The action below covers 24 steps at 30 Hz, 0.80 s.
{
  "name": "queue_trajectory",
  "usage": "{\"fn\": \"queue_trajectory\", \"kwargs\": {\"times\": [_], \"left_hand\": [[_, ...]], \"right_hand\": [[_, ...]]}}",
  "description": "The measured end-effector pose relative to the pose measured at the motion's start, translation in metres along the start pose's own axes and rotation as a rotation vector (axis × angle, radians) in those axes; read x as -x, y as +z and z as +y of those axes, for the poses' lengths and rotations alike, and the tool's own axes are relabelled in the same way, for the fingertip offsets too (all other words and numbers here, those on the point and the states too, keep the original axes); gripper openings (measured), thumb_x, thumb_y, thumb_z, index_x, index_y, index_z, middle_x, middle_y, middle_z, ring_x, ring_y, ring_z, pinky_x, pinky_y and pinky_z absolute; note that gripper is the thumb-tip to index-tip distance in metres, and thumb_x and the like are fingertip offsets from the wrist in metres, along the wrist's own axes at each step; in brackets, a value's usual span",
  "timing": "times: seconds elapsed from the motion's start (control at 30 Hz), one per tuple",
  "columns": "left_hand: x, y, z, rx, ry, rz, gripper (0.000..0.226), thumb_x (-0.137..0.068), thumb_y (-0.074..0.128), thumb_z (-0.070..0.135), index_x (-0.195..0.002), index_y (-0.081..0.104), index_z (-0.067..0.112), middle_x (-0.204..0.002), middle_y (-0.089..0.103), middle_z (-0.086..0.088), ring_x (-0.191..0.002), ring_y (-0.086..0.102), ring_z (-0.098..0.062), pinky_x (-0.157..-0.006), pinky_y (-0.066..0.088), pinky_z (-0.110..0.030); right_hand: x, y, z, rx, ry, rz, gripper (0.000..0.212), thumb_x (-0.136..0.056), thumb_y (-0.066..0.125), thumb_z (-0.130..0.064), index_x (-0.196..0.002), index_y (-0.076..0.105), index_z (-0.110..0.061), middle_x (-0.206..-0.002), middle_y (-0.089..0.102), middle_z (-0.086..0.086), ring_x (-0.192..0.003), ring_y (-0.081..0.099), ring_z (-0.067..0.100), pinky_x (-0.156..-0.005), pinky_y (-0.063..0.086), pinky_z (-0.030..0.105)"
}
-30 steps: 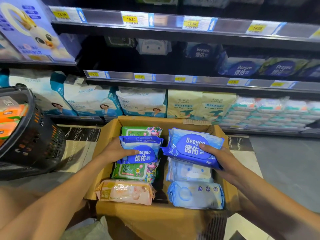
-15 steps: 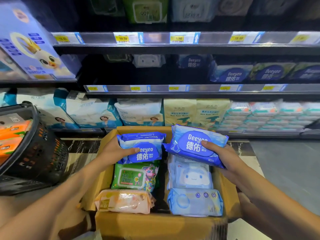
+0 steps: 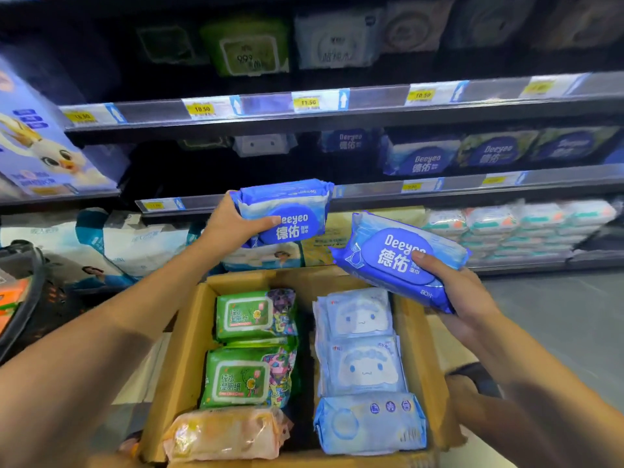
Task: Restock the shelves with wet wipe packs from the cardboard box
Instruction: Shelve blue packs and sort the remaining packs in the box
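Supermarket shelving (image 3: 337, 116) filled the background, its rails lined with yellow price tags (image 3: 202, 109), and a row of shelved Deeyeo packs (image 3: 422, 160) sat on the middle level to the right. Below, an open cardboard box (image 3: 189, 349) stood on the floor with green packs (image 3: 250, 315) down its left side, pale blue packs (image 3: 358, 315) down its right and a peach pack (image 3: 226, 434) at the near edge; a black basket (image 3: 20, 298) showed at the far left. The left hand (image 3: 233, 224) gripped the left Deeyeo pack (image 3: 287, 211) by its left end, thumb across the printed face and fingers curled behind, holding it clear above the box in front of the lower rail. Its long axis ran nearly level, left to right, with the lid label facing the wearer. The right hand (image 3: 462, 298) clasped the right Deeyeo pack (image 3: 395, 258) from beneath its near right end, thumb pressed on the lid, over the box's far right corner. That pack slanted from upper left down to lower right, label tipped upward. One pack per hand probably halved the trips, and an end grip left the far end free to slide in. Both likely belonged beside the matching blue row, brand face outward.
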<state>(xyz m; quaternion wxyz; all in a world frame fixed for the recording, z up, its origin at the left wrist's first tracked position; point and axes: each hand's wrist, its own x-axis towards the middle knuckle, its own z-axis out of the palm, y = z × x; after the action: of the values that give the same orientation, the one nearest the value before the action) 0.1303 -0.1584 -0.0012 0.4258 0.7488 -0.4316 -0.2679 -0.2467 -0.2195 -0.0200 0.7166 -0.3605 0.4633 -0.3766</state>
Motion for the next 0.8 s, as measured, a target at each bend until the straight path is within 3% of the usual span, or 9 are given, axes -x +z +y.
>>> {"fn": "queue_trajectory", "kwargs": {"times": [0.13, 0.23, 0.33, 0.43, 0.5, 0.57, 0.63, 0.73, 0.8], "left_hand": [[-0.042, 0.015, 0.025, 0.028, 0.001, 0.016, 0.077, -0.064, 0.095, 0.051, -0.116, 0.063, 0.005, -0.084, 0.077, -0.012, -0.057, 0.072, -0.018, -0.049, 0.057, -0.033], [-0.069, 0.029, 0.036, 0.066, 0.043, 0.001, 0.067, -0.062, 0.094, 0.053, -0.112, 0.073, 0.014, -0.094, 0.078, -0.020, -0.074, 0.075, -0.034, -0.064, 0.064, -0.049], [-0.089, 0.038, 0.051, 0.080, 0.021, -0.029, 0.068, -0.062, 0.093, 0.054, -0.113, 0.071, 0.014, -0.095, 0.077, -0.020, -0.061, 0.063, -0.024, -0.050, 0.053, -0.035], [-0.101, 0.046, 0.059, 0.099, 0.010, -0.078, 0.064, -0.067, 0.092, 0.049, -0.112, 0.071, 0.007, -0.083, 0.076, -0.020, -0.056, 0.062, -0.027, -0.051, 0.047, -0.030], [-0.106, 0.052, 0.064, 0.195, 0.004, -0.086, 0.041, -0.076, 0.089, 0.036, -0.106, 0.076, 0.013, -0.084, 0.078, -0.014, -0.066, 0.072, -0.027, -0.063, 0.056, -0.032], [-0.113, 0.059, 0.065, 0.309, -0.014, -0.065, 0.041, -0.072, 0.091, 0.034, -0.106, 0.077, 0.016, -0.101, 0.080, -0.008, -0.093, 0.076, -0.026, -0.090, 0.060, -0.042], [-0.121, 0.066, 0.069, 0.308, -0.019, -0.046, 0.041, -0.070, 0.093, 0.035, -0.102, 0.077, 0.014, -0.102, 0.080, -0.004, -0.096, 0.075, -0.023, -0.097, 0.059, -0.048], [-0.126, 0.076, 0.079, 0.114, -0.074, -0.054, 0.030, -0.081, 0.088, 0.037, -0.082, 0.067, 0.014, -0.078, 0.072, -0.001, -0.065, 0.067, -0.009, -0.069, 0.059, -0.026], [-0.130, 0.084, 0.082, -0.026, -0.104, -0.046, 0.039, -0.084, 0.084, 0.041, -0.073, 0.058, 0.014, -0.069, 0.062, -0.001, -0.048, 0.056, -0.003, -0.044, 0.043, -0.013]], "right_hand": [[-0.008, -0.006, -0.003, -0.018, -0.014, 0.034, 0.049, -0.085, 0.080, -0.021, -0.131, 0.067, -0.012, -0.111, 0.079, 0.010, -0.070, 0.076, 0.016, -0.047, 0.052, 0.022], [-0.013, -0.012, -0.004, -0.022, -0.026, 0.001, 0.055, -0.084, 0.079, -0.026, -0.135, 0.064, -0.014, -0.118, 0.077, 0.010, -0.085, 0.076, 0.022, -0.051, 0.054, 0.024], [-0.015, -0.016, -0.004, -0.006, -0.026, -0.047, 0.053, -0.086, 0.077, -0.029, -0.137, 0.064, -0.016, -0.122, 0.076, 0.007, -0.102, 0.074, 0.025, -0.061, 0.059, 0.024], [-0.019, -0.018, -0.003, -0.002, -0.009, -0.065, 0.056, -0.080, 0.078, -0.031, -0.133, 0.067, -0.018, -0.120, 0.077, 0.004, -0.103, 0.075, 0.021, -0.073, 0.063, 0.026], [-0.020, -0.019, -0.002, -0.002, 0.005, -0.051, 0.057, -0.076, 0.079, -0.032, -0.130, 0.067, -0.019, -0.118, 0.078, 0.003, -0.101, 0.076, 0.019, -0.082, 0.062, 0.031], [-0.022, -0.021, 0.002, -0.006, 0.020, -0.024, 0.058, -0.074, 0.080, -0.031, -0.130, 0.068, -0.020, -0.118, 0.078, 0.003, -0.103, 0.076, 0.021, -0.093, 0.059, 0.038], [-0.023, -0.024, 0.005, -0.021, 0.038, -0.004, 0.058, -0.074, 0.080, -0.029, -0.130, 0.068, -0.019, -0.118, 0.078, 0.005, -0.104, 0.076, 0.024, -0.097, 0.058, 0.042], [-0.024, -0.025, 0.007, -0.049, 0.054, 0.011, 0.055, -0.074, 0.080, -0.025, -0.128, 0.069, -0.017, -0.115, 0.078, 0.007, -0.095, 0.078, 0.021, -0.082, 0.064, 0.034], [-0.024, -0.026, 0.007, -0.055, 0.060, 0.026, 0.053, -0.074, 0.080, -0.024, -0.125, 0.070, -0.019, -0.112, 0.079, 0.007, -0.088, 0.079, 0.019, -0.074, 0.065, 0.032]]}}
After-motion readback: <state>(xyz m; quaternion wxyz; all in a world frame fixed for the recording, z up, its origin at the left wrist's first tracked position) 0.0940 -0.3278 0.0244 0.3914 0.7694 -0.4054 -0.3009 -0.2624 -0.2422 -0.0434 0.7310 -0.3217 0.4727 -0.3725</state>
